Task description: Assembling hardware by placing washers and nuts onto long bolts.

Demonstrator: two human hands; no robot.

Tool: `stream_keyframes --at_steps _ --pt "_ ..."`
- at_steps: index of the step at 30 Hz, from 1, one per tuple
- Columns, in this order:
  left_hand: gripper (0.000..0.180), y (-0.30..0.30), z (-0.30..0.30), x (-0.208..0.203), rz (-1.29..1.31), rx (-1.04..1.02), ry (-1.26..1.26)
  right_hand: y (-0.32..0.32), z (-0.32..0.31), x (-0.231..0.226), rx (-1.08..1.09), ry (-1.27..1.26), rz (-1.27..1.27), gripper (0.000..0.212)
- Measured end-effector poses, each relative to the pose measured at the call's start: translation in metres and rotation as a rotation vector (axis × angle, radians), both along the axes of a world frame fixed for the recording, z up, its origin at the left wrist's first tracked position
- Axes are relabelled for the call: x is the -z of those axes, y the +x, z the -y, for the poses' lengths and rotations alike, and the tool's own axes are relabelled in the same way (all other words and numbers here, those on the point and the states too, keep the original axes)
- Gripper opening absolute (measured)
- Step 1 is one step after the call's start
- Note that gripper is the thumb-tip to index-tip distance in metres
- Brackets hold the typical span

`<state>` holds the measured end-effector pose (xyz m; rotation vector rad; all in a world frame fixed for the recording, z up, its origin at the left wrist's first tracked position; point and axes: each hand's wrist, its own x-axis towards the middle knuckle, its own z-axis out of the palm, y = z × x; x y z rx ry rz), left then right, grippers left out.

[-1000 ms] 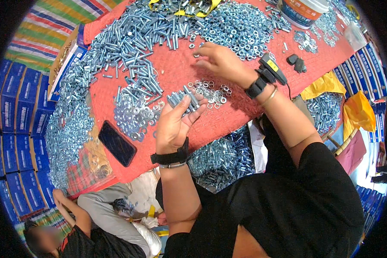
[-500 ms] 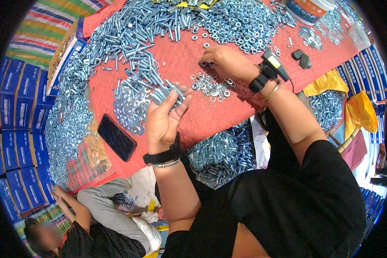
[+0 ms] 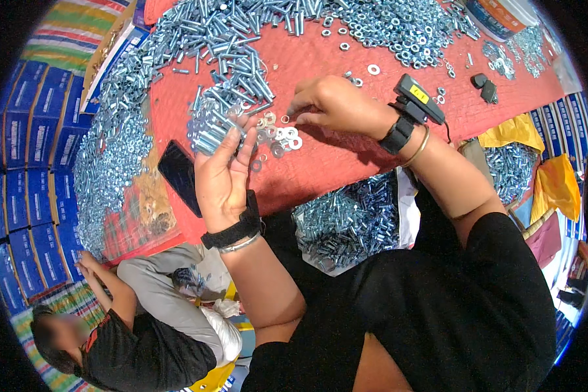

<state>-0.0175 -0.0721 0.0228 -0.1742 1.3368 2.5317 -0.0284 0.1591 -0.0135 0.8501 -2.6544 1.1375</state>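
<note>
Bolts (image 3: 210, 138), left of centre, bundled in left hand (image 3: 223, 183), thumb clamped over them, apparently to keep bunch aligned. Right hand (image 3: 340, 104), centre, fingers bent near washers (image 3: 278, 149); cannot tell whether pinching anything. Sack (image 3: 408, 210), lower centre, full of fasteners (image 3: 349, 219); carton (image 3: 134, 38), upper left, holds small parts (image 3: 114, 34); tub (image 3: 500, 19), upper right, contents hidden.

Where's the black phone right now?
The black phone lies left of centre in the head view, on the red cloth, just left of the left hand.
</note>
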Motion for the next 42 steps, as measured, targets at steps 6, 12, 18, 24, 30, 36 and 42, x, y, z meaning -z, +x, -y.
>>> stream_keyframes --at_steps 6,12,18,24,30,36,42 --pt "0.025 0.008 0.007 -0.005 0.014 0.059 -0.058 0.003 0.021 0.005 0.136 0.126 -0.111 0.016" --pt "0.024 0.012 0.014 -0.002 0.024 0.079 -0.083 0.001 0.025 0.0 0.139 0.291 -0.154 0.011" --pt "0.022 0.013 0.022 -0.002 0.004 0.066 -0.133 0.002 0.017 -0.003 0.127 0.218 -0.142 0.013" --pt "0.025 0.014 0.022 -0.007 -0.026 0.087 -0.148 0.01 0.031 0.001 0.061 0.165 0.02 0.023" --pt "0.022 0.015 0.015 -0.003 0.004 0.066 -0.159 0.007 0.029 0.001 0.13 0.189 0.146 0.025" --pt "0.023 0.014 0.012 -0.002 -0.006 0.123 -0.236 0.0 0.023 0.003 0.108 0.217 0.221 0.023" --pt "0.022 0.015 0.006 -0.003 0.002 0.111 -0.258 0.002 0.028 -0.001 0.133 0.226 0.133 0.025"
